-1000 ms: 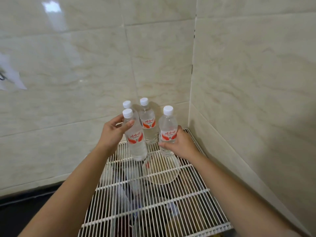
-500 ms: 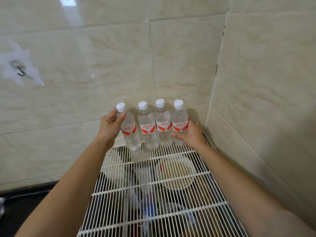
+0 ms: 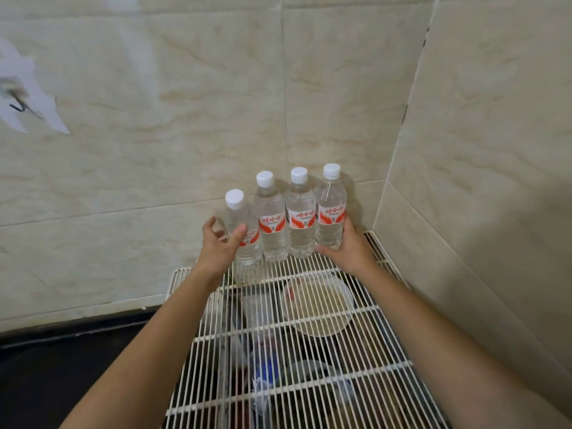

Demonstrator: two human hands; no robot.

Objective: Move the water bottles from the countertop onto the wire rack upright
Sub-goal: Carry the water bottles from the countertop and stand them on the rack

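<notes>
standing in a row along the back edge of the white wire rack (image 3: 309,382), up against the tiled wall (image 3: 216,119) behind it: far-left bottle (image 3: 247,246), second bottle (image 3: 272,224), third bottle (image 3: 301,221), far-right bottle (image 3: 330,218). all clear water bottles w/ white caps & red-white labels, sides touching or nearly so. middle 2 are upright on the rack wires, no hand on them.

left hand (image 3: 221,239) is at the rack's back-left corner, curled round the far-left bottle: thumb across the label front, fingers wrapped on the far side & partly seen thru the plastic. that bottle leans w/ its cap toward the rack's left side, cap lower than the other 3; can't tell if its base is fully down on the wires.

right hand (image 3: 349,246) is at the rack's back-right corner, gripping the far-right bottle low down: thumb under the label at the front, fingers hidden behind. bottle is upright.

both bare forearms reach in over the rack from its front edge.

under the rack, seen thru the wires: round pale bowl (image 3: 317,305) below the rear-right part; blue & dark stuff below the middle, too blurred to name. dark countertop (image 3: 62,366) runs off the rack's left side. small hook (image 3: 18,103) on the wall, well left of & above the rack.
</notes>
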